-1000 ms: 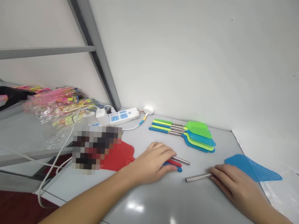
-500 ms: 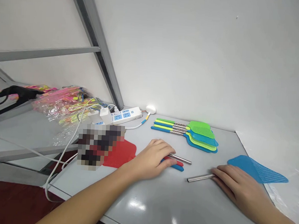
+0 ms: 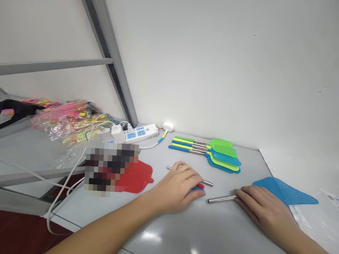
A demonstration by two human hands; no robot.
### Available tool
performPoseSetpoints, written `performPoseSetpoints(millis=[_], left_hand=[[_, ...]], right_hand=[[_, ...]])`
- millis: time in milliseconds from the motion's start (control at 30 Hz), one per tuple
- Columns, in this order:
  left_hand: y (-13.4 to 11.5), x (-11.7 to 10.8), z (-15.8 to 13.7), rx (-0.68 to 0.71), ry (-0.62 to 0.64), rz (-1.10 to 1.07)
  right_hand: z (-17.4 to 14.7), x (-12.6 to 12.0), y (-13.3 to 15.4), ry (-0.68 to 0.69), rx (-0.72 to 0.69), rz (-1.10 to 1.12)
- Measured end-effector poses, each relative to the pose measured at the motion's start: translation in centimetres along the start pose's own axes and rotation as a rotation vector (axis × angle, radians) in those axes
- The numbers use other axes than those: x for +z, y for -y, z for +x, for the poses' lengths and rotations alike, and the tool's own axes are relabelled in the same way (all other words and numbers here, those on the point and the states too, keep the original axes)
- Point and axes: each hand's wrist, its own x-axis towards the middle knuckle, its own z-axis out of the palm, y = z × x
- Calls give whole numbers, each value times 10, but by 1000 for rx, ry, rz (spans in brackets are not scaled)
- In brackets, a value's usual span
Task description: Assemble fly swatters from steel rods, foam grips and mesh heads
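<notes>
My left hand [image 3: 180, 187] is closed low over a blue handle [image 3: 196, 189], thumb and fingers around its tip end. A red handle [image 3: 200, 185] shows just beside it, mostly hidden by the fingers. Beneath the same fingers lies a thin metal rod [image 3: 208, 183], both ends sticking out. In my right hand [image 3: 264, 209] is a fly swatter with a blue mesh head [image 3: 287, 191]; its bare metal shaft [image 3: 222, 199] points left toward my left hand. The grip on the shaft is partly hidden. To the left rests a red swatter head [image 3: 139, 177].
Assembled green, yellow and blue fly swatters [image 3: 222, 149] lie stacked near the wall. A white power strip [image 3: 142, 133] with plugs and cables stands at the back left. Bagged colourful items [image 3: 69, 117] fill the shelf at left. Clear plastic sheeting [image 3: 321, 217] covers the right side.
My left hand has closed further over the blue and red handles, covering more of them. The right hand keeps hold of the blue swatter. The whole view has shifted slightly.
</notes>
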Motion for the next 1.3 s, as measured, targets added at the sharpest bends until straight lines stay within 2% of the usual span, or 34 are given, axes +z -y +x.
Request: performPoseSetpoints(millis=[133,200,367,433,500,567,633,667,767,833,900,967,1167,1300], left_hand=[[-23,6,4,134,-19,181],[-37,10,6,150,-15,264],[-74,20,8,82,-11,414],[-86,17,4,30,5,408],[-95,8,-3,-3,35,361],[-99,-5,-14,-11,74,310],[-100,-17,-26,-31,108,256],[-100,-20,-32,-46,114,226],[-102,-23,-47,-89,117,131],[-104,-21,-53,-99,119,111],[-107,-20,-58,-109,121,138],[-109,-23,-61,-111,117,189],[-110,-39,-62,-68,65,407],[-118,-29,-47,0,-10,515]], right_hand=[[9,-19,0,-4,-97,-29],[17,-32,4,-24,-136,-45],[35,-69,27,-68,-240,-149],[35,-87,31,-75,-275,-200],[28,-106,27,-126,-248,-266],[14,-124,17,-234,-86,-303],[-4,-137,5,-330,202,-176],[-14,-139,1,-327,331,-24],[-36,-136,6,-194,612,522],[-40,-130,20,-164,807,691],[-33,-126,38,-189,979,737],[-23,-125,52,-204,1060,814],[-12,-123,75,-245,1140,1195],[-11,-125,90,-273,1131,1270]])
